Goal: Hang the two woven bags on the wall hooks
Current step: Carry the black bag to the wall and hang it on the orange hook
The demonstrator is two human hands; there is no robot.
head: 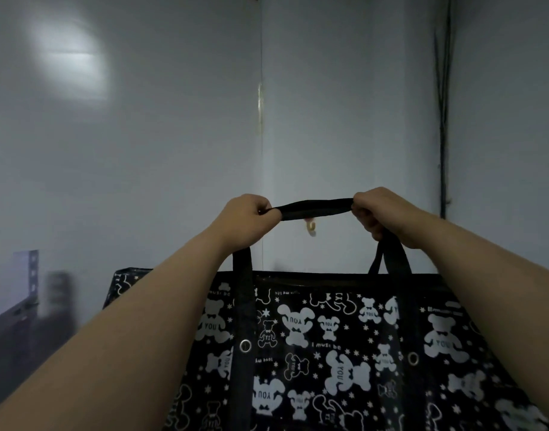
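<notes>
1 black bag [344, 353] w/ white bear print, held up before wall [142, 150], left hand [246, 217] & right hand [380, 213] fingers clenched on its strap [316, 208], 1 small hook [311, 227] just behind strap

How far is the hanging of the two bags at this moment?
Nothing looks finished yet: no bag hangs on the wall. In hand: the left hand and the right hand stretch the black handle strap of the bear-print bag right in front of a small pale hook on the wall. Left: settle the strap on the hook and release it. A second bag is not in view.
</notes>
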